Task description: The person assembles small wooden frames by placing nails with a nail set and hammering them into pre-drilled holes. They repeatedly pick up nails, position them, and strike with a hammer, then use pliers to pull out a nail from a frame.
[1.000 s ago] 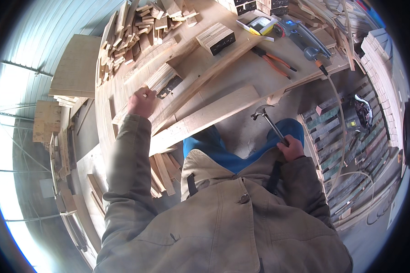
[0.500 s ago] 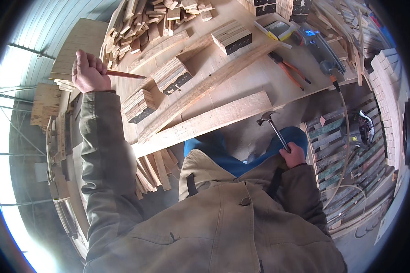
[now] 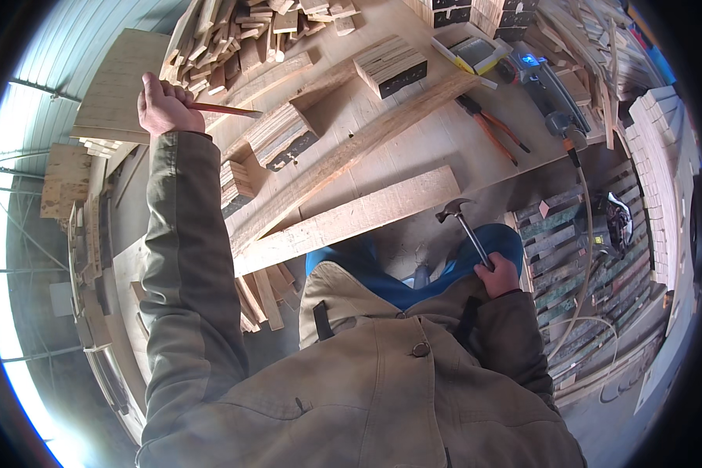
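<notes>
My left hand is closed around a red pencil, held out over the far left of the workbench, its tip pointing right. Low in front of my right thigh, my right hand grips a claw hammer by its handle, head up. A flat board lies along the bench's near edge. Behind it, a long narrow plank runs diagonally beside layered wood blocks with dark ends. My left sleeve partly hides the leftmost block.
Wood offcuts are heaped at the back left. Orange-handled pincers, a yellow-and-grey box and an air tool with a hose lie at the bench's right. A slatted pallet stands low at the right, beside stacked pale boards.
My left hand with the pencil has shifted right and slightly farther over the bench. My right hand still holds the hammer in nearly the same place. The view has shifted a little.
</notes>
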{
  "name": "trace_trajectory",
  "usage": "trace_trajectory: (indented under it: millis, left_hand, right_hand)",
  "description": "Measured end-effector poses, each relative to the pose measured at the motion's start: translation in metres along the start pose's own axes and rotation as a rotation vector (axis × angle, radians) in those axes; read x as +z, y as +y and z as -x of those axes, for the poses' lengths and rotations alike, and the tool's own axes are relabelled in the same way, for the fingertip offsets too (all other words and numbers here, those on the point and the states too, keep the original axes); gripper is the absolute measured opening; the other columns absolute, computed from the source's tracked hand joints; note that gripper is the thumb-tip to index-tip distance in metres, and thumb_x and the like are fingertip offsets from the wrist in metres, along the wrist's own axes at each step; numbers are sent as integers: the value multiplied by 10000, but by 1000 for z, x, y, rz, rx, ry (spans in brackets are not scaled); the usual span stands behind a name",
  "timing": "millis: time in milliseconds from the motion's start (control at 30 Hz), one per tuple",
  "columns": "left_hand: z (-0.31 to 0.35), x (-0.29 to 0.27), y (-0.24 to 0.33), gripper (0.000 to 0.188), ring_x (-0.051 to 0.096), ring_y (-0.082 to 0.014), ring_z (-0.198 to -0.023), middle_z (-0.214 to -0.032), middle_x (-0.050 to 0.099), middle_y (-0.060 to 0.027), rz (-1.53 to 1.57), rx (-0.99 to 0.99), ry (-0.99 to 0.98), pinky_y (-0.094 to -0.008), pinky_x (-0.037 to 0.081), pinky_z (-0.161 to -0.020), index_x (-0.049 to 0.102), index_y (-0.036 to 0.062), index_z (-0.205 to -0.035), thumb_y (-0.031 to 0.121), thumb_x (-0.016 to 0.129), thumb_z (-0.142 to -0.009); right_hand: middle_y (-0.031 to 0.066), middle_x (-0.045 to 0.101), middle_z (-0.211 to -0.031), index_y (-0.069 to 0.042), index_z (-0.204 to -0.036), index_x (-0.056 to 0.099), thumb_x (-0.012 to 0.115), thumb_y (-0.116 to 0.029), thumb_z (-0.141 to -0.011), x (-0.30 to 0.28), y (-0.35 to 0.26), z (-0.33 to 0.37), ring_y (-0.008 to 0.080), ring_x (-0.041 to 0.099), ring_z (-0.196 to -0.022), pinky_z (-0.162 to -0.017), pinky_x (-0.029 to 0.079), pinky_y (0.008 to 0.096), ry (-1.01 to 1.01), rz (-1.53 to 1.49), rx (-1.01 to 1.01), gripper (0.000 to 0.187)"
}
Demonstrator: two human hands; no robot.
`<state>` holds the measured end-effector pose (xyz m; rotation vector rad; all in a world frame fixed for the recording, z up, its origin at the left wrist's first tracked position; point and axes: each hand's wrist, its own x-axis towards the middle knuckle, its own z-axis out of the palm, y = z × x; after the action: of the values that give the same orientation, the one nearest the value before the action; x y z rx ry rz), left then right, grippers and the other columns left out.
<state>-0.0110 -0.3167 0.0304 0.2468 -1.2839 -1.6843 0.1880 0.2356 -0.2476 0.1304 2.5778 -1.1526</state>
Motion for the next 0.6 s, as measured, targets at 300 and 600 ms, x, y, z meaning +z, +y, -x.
trace_trajectory:
  millis: [300, 600]
  left_hand:
    - [-4, -2, -13, 330, 352, -106, -523, -645, 407, 23, -1, -53, -29, -292, 311, -477, 467, 133, -785, 268, 615, -1047]
    - [-1, -1, -16, 323, 361, -104, -532, -655, 426, 16, 11, -45, -54, -283, 314, -474, 471, 111, -806, 265, 629, -1042]
  right_hand:
    - [161, 680, -749, 7, -859, 648, 792, -192, -823, 0, -2, -4, 314, 681, -713, -663, 503, 402, -29, 5, 11, 249]
    - [186, 686, -787, 14, -885, 644, 790, -193, -833, -2, -9, -5, 358, 688, -769, -696, 511, 418, -64, 19, 32, 259]
